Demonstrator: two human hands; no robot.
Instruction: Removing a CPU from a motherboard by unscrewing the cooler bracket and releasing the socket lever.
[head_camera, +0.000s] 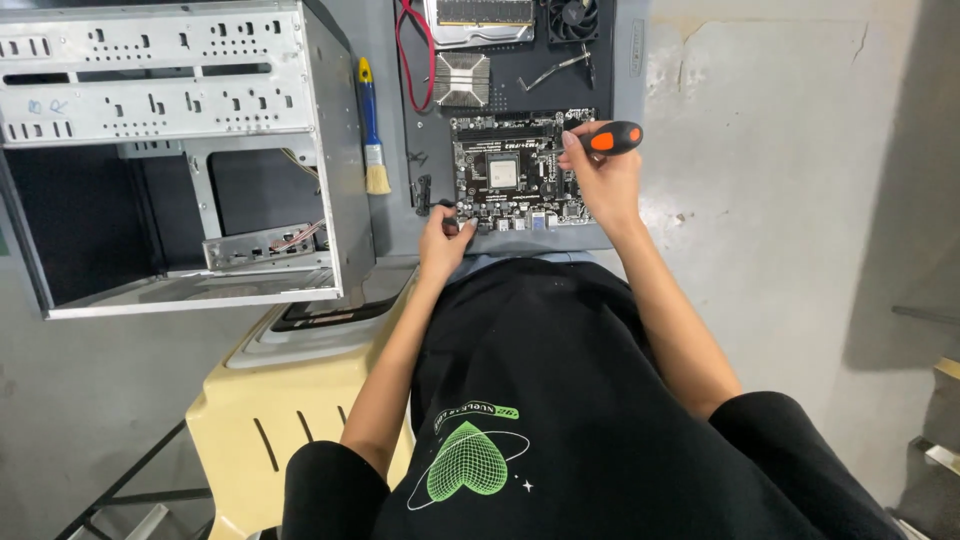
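Note:
A dark motherboard (515, 172) with a square silver processor in its middle lies on a grey mat (400, 215) in front of me. My right hand (600, 180) grips a screwdriver (612, 138) with a black and orange handle, held over the board's right edge. My left hand (443, 240) rests at the board's near left corner, fingers curled on a small dark part there.
An open metal computer case (170, 150) stands at the left. A blue-handled brush (372, 130), a finned heatsink (462, 78), red cables (412, 55), a small fan (574, 18) and another board lie beyond. A cream plastic stool (280, 400) sits below left.

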